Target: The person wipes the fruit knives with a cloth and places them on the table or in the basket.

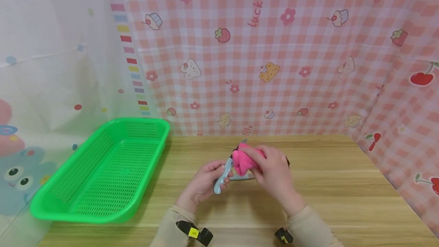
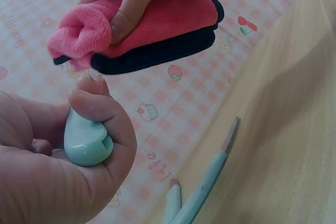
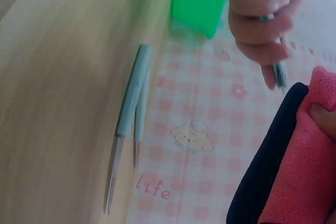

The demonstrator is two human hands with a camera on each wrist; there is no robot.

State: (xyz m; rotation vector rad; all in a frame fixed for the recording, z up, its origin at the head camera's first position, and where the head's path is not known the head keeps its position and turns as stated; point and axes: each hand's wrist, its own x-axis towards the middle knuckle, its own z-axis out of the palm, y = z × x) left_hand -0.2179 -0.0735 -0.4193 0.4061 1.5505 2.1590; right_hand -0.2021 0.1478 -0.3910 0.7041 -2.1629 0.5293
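Note:
My left hand (image 1: 205, 182) grips a knife by its pale blue-green handle (image 1: 222, 178), tilted up and away to the right. The grey tip (image 1: 244, 140) of its blade shows past a pink cloth (image 1: 241, 162); the cloth hides the middle of the blade. My right hand (image 1: 275, 170) holds this folded plush cloth, pink with a black layer and edging, against the blade in the head view. On the table beneath the hands lie a knife (image 3: 132, 98) with a matching pale handle and a second similar-handled utensil (image 3: 142, 114) close beside it.
A green plastic basket (image 1: 161, 151) with perforated walls stands at the left of the wooden table (image 1: 329, 186). Pink checked fabric (image 1: 219, 56) hangs behind the table and along its right side. White printed fabric (image 1: 51, 68) covers the left.

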